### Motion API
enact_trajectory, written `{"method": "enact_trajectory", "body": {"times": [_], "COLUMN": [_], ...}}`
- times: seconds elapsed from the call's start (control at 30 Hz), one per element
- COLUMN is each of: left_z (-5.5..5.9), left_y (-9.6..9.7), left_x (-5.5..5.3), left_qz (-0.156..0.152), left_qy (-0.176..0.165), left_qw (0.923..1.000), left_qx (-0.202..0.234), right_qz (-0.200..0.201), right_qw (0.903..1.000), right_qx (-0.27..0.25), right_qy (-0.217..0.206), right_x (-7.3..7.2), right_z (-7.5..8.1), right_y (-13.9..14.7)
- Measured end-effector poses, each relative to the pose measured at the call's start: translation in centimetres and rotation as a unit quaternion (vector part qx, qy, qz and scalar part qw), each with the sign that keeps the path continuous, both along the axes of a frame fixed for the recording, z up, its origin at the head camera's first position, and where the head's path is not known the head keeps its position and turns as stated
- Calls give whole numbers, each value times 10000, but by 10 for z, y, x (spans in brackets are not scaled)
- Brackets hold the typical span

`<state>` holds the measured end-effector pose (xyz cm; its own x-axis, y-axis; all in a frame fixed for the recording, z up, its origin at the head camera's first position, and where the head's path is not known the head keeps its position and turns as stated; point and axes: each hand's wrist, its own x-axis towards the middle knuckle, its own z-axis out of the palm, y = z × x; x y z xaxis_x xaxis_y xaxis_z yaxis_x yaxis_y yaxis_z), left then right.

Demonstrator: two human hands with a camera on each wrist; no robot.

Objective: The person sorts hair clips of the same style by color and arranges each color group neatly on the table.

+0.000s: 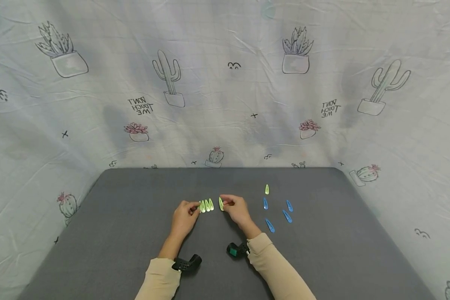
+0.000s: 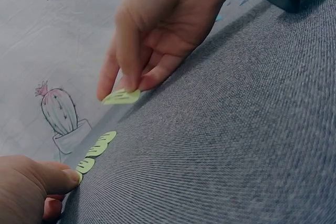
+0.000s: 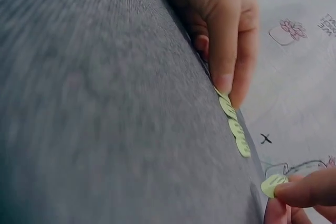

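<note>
Right hand (image 1: pixel 237 209): green clip (image 1: pixel 221 203) pinched at fingertips (image 2: pixel 132 80).

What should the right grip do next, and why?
I'd probably set the held green clip at the right end of the green row: the right grip pinches it just right of the row, with a gap between, while the left grip holds the row's left end.
</note>
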<state>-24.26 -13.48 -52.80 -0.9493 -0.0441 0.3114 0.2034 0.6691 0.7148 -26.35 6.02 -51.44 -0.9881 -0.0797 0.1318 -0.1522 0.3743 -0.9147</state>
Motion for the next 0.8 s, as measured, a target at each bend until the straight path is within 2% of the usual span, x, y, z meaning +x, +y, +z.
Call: {"method": "enact_trajectory", "body": {"times": [0.1, 0.47, 0.6, 0.8], "left_z": [-1, -2, -2, -2], "left_y": [0, -1, 0, -1], "left_x": [0, 1, 1, 0], "left_qz": [11, 41, 43, 14], "left_qy": [9, 21, 28, 76], "left_qw": [10000, 9999, 9999, 10000], "left_qx": [-7, -98, -90, -47], "right_qz": [-127, -210, -307, -477], "right_qw": [9996, 9946, 9911, 9831], "right_qx": [249, 1003, 1286, 1716], "right_qy": [37, 134, 124, 417], "right_x": [-3, -7, -7, -5], "right_z": [-1, 4, 6, 6], "right_y": [-7, -28, -32, -38]}}
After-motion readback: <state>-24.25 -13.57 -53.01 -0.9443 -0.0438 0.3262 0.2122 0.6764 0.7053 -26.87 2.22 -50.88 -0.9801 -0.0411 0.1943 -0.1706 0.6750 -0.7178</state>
